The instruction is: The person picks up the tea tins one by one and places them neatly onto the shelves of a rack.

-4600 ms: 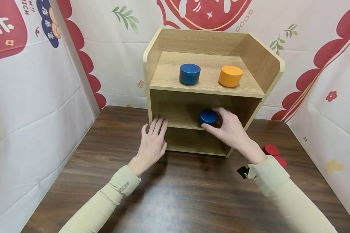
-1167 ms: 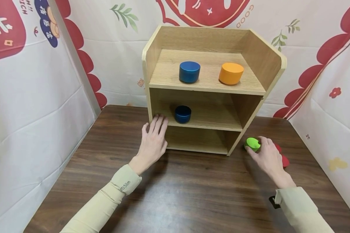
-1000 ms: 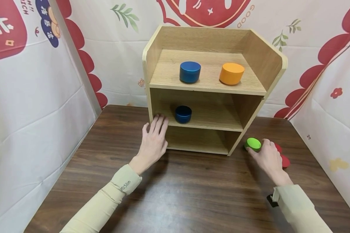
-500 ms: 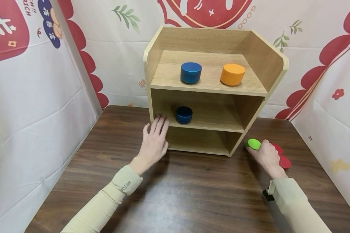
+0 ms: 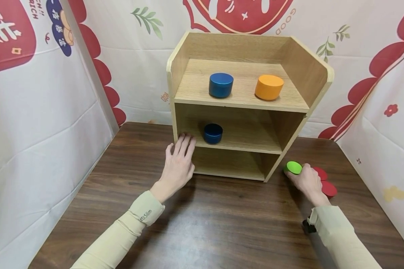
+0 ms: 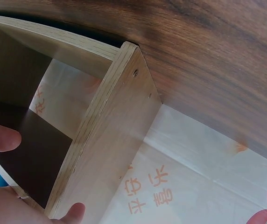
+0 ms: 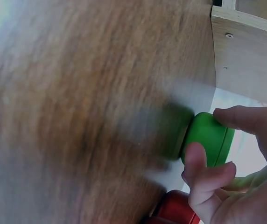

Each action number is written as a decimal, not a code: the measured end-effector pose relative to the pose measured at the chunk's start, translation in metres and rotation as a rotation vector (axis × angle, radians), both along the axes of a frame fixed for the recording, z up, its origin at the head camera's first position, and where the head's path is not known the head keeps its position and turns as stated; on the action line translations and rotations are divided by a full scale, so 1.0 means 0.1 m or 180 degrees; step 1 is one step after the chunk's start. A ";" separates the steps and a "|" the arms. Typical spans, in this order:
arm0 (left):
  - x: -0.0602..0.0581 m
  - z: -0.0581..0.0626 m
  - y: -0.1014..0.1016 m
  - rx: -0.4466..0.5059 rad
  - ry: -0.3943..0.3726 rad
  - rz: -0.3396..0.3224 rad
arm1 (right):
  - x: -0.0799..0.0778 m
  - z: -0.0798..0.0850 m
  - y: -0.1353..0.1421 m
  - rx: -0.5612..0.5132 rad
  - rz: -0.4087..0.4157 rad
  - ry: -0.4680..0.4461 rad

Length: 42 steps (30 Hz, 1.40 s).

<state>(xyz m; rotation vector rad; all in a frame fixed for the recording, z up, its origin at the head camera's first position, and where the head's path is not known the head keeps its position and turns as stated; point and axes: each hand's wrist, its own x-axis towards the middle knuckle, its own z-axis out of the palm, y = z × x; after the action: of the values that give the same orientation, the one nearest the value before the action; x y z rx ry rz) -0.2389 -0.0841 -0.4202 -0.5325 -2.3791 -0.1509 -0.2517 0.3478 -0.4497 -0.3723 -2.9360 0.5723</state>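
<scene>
My left hand [image 5: 177, 164] rests at the left front edge of a wooden shelf unit [image 5: 239, 104], fingers extended over the middle board. Its little finger lies outside the side panel [image 6: 119, 116]; its thumb [image 6: 3, 138] points into the lower compartment. At the right, my right hand [image 5: 308, 182] pinches a bright green round tin [image 5: 293, 167] standing on the table beside the unit. In the right wrist view, thumb and fingers hold the green tin [image 7: 208, 135] by its sides. A dark blue round tin [image 5: 213, 133] sits on the middle shelf, just right of my left fingers.
On the top shelf stand a blue tin [image 5: 220, 85] and an orange tin [image 5: 269, 87]. Two red tins [image 5: 328, 189] are on the table right of my right hand, partly hidden by it. Printed cloth [image 5: 138, 82] hangs around the dark wooden table [image 5: 215, 220].
The blue tin once in my right hand now sits further left on the middle shelf, released. My right hand has moved right and down to the green tin. My left hand has stayed put.
</scene>
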 end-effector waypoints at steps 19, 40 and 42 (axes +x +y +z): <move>0.00 -0.01 0.01 0.0051 -0.0002 -0.0026 | 0.10 0.16 -0.03 -0.0206 0.0138 0.0177; 0.00 -0.02 0.01 0.0063 0.0027 -0.0036 | 0.34 0.64 -0.23 -0.0217 0.0292 0.0749; 0.00 -0.02 0.01 0.0059 0.0025 -0.0035 | 0.36 0.67 -0.26 -0.0224 0.0315 0.0773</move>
<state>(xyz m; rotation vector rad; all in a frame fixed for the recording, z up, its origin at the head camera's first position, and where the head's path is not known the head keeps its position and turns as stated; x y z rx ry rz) -0.2392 -0.0829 -0.4220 -0.5367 -2.3652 -0.1755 -0.2155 0.3223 -0.3828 -0.1522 -2.7175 0.6827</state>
